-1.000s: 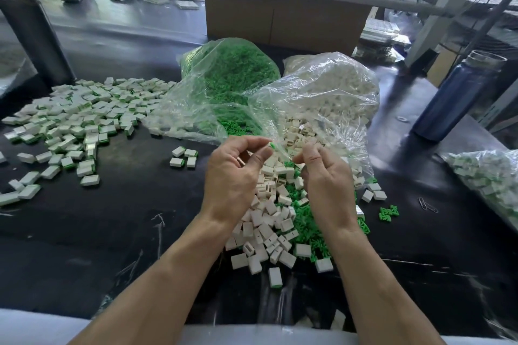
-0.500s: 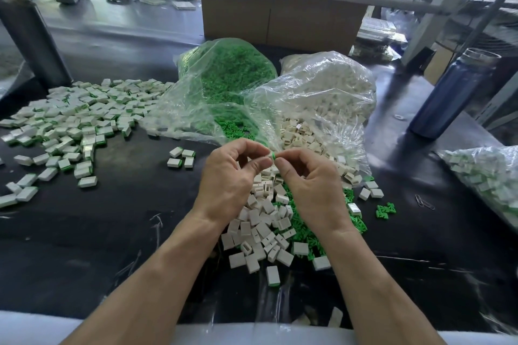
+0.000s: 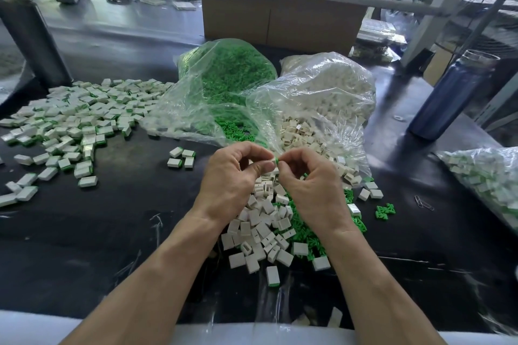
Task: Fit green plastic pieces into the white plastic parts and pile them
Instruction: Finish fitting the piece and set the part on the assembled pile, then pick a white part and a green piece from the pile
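A black surface (image 3: 92, 232) is carrying a spread of filled pieces (image 3: 70, 123) at left, 2 clear bags (image 3: 224, 87) of green and white parts (image 3: 330, 98) behind, a loose mixed heap (image 3: 266, 232) in front, a blue bottle (image 3: 445, 98) and another bag (image 3: 487, 176) at right.

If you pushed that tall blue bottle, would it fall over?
Probably, if pushed high up: the blue bottle stands upright, tall and narrow. Once down, its round body would likely roll on the smooth black table. Its weight can't be judged.
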Action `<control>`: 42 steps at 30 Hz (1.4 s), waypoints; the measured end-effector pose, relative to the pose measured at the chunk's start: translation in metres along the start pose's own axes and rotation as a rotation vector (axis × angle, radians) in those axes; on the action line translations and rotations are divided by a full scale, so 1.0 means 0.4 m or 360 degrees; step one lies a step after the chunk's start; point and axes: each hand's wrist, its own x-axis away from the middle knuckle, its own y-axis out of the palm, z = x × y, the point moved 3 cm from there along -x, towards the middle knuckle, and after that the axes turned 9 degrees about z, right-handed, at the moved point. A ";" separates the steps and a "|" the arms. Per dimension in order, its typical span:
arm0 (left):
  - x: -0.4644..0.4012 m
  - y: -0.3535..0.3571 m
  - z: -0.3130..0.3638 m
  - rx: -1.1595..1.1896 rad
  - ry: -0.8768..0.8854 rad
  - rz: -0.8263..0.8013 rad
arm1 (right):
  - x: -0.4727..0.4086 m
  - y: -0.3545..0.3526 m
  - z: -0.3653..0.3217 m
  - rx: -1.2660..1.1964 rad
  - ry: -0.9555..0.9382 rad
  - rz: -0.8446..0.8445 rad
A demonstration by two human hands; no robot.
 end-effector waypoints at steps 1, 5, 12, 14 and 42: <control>0.000 0.001 0.000 -0.0005 0.0001 -0.0003 | 0.001 -0.001 0.000 0.0008 -0.0002 -0.0001; -0.002 -0.003 -0.009 -0.0060 -0.0020 0.0006 | 0.000 -0.001 0.008 0.0009 0.0037 -0.0005; -0.028 -0.075 -0.044 -0.0820 -0.0104 0.0330 | -0.006 -0.029 0.035 0.0191 0.0108 0.0181; -0.033 -0.093 -0.045 -0.1030 -0.0112 0.0396 | -0.007 -0.030 0.032 0.0279 0.0088 0.0197; -0.045 -0.079 -0.074 -0.1098 -0.0011 0.0225 | -0.007 -0.047 0.032 0.1028 0.0108 0.0015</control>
